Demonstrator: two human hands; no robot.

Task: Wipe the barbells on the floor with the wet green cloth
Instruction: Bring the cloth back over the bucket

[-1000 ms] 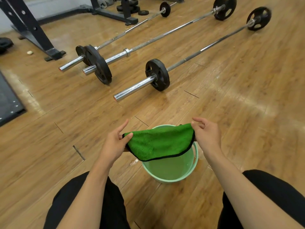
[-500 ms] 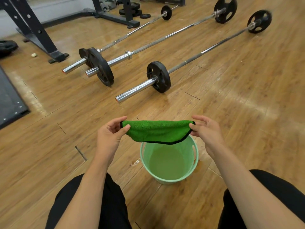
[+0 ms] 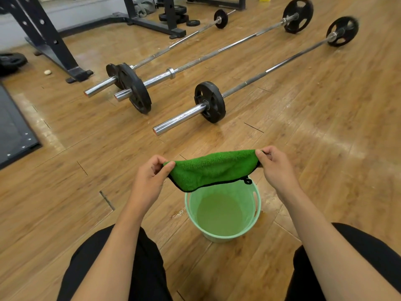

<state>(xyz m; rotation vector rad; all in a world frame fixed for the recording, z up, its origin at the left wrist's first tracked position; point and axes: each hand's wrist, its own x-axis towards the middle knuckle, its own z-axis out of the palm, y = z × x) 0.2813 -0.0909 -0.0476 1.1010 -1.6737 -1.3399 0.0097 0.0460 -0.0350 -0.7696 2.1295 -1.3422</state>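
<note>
A green cloth [image 3: 213,170] with black edging hangs stretched between my hands above a pale green bucket [image 3: 257,210] of murky water. My left hand [image 3: 149,179] pinches its left corner and my right hand [image 3: 274,165] pinches its right corner. Three barbells lie side by side on the wooden floor beyond the bucket. The nearest barbell [image 3: 269,69] has its chrome sleeve end pointing toward me, a little ahead of the cloth. The middle barbell [image 3: 208,56] and the far barbell [image 3: 165,51] lie to its left. Each carries black plates.
A black squat rack foot [image 3: 73,70] stands at the back left, with loose plates [image 3: 10,60] beside it and a stack of plates [image 3: 175,17] further back. A dark mat [image 3: 13,129] covers the floor at the left. My knees frame the bucket.
The cloth has risen clear of the bucket and been pulled taut and flatter between my hands, which moved up and forward. The view has tilted slightly toward the barbells.
</note>
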